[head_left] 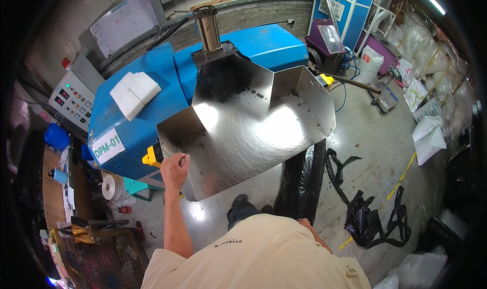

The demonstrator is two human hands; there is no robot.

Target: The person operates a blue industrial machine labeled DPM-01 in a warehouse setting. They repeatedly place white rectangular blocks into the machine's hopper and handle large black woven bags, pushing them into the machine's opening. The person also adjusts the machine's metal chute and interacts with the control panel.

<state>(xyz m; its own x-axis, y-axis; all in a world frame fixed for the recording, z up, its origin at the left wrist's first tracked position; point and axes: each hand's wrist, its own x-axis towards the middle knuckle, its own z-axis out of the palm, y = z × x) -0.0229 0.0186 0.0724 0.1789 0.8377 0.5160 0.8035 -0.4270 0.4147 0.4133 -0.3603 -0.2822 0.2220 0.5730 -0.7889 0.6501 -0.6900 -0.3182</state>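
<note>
My left hand (pixel 175 170) is closed on the near left side wall of a wide stainless-steel hopper tray (pixel 233 147). The tray's scratched floor shines under the lights, and small dark crumbs lie toward its back and in its corners. Of my right hand (pixel 303 221) only a little shows beside my shirt; its fingers are hidden. It is nearest to a long length of black plastic film (pixel 299 187), which hangs or lies below the tray's front edge. A yellow-and-black switch box (pixel 151 157) is just left of my left hand.
Behind the tray stands a blue machine (pixel 269 40) with an upright cylinder (pixel 208 32) and a white foam block (pixel 134 93). A control cabinet (pixel 73 98) is at left. Tangled black strips (pixel 368 220) lie on the floor at right. A wire cage (pixel 99 261) is at lower left.
</note>
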